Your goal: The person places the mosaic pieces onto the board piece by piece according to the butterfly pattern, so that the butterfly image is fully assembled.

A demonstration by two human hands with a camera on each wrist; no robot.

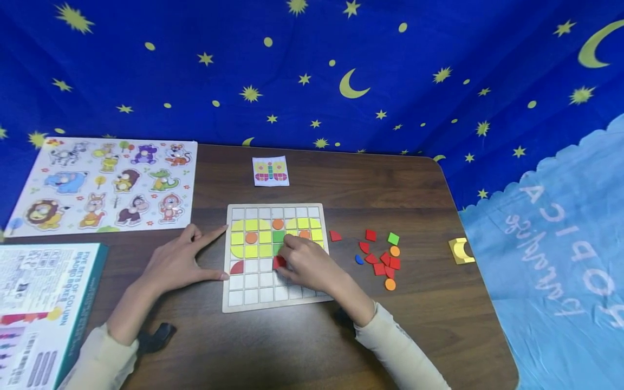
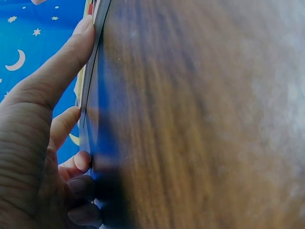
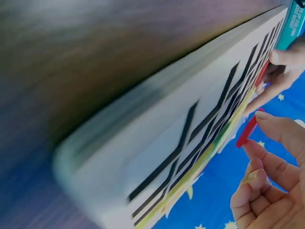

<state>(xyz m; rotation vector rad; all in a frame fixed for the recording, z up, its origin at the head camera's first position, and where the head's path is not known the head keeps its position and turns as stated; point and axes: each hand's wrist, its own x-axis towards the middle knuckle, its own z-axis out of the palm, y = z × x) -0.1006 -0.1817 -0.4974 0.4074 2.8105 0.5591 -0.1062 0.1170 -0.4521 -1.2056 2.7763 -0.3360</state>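
Note:
A wooden grid board (image 1: 251, 295) holds yellow, orange and green pieces, with one red quarter piece (image 1: 236, 267) at its left side. Thumb and index finger of my left hand (image 1: 175, 262) touch the board's left edge, spread apart; in the left wrist view the left hand (image 2: 43, 114) lies along the same edge. My right hand (image 1: 312, 265) is over the board's middle, pinching a red piece (image 1: 279, 262). The right wrist view shows this red piece (image 3: 249, 128) between thumb and index finger of the right hand (image 3: 271, 176), above the board's surface.
Loose red pieces (image 1: 379, 269), orange discs (image 1: 390, 284), a green square (image 1: 393, 238) and a blue piece (image 1: 359, 260) lie right of the board. A butterfly card (image 1: 271, 171) is behind it. An animal puzzle (image 1: 107, 184) and a box (image 1: 44, 309) are at left, a yellow block (image 1: 458, 251) far right.

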